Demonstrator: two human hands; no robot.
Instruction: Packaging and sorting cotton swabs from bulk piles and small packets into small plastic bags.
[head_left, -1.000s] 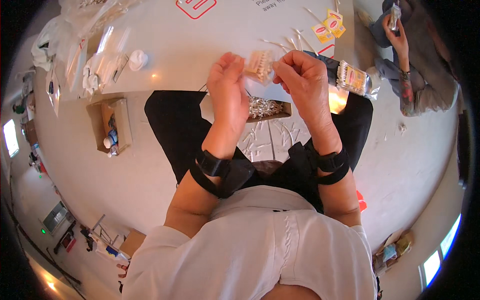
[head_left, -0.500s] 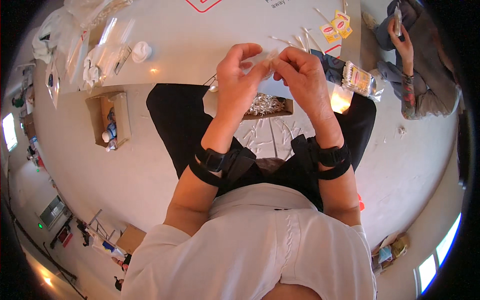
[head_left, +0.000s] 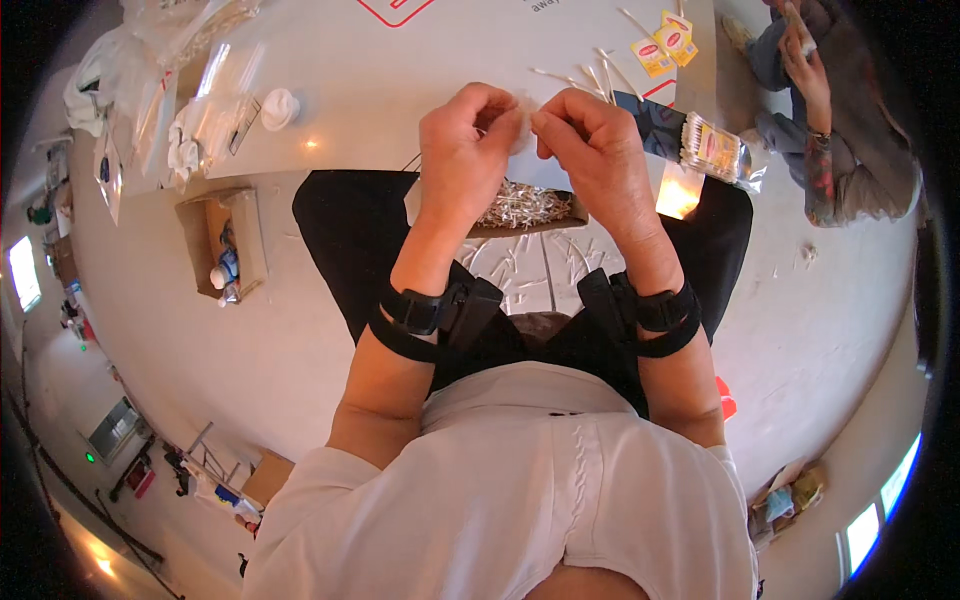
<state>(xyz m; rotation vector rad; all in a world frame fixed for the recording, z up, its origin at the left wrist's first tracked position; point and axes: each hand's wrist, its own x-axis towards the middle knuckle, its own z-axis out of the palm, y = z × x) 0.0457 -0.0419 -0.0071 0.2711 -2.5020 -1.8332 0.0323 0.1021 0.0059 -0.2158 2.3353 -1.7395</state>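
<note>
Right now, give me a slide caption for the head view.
Left hand and right hand close together at a blurred clear bag, near a box of cotton swabs.

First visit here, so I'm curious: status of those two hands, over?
Left hand: holding blurred clear wrapper. Right hand: fingers at wrapper's edge, grip unclear. Swab box below hands, apparently not in the way.

I watched a pale room on my feed.
A whitish floor point(head_left: 300, 350) spread on both sides of a white table point(head_left: 350, 90); bright windows point(head_left: 865, 535) stood at lower right, a bright pane point(head_left: 22, 272) at far left, a warm light point(head_left: 104, 566) glowing lower left.
</note>
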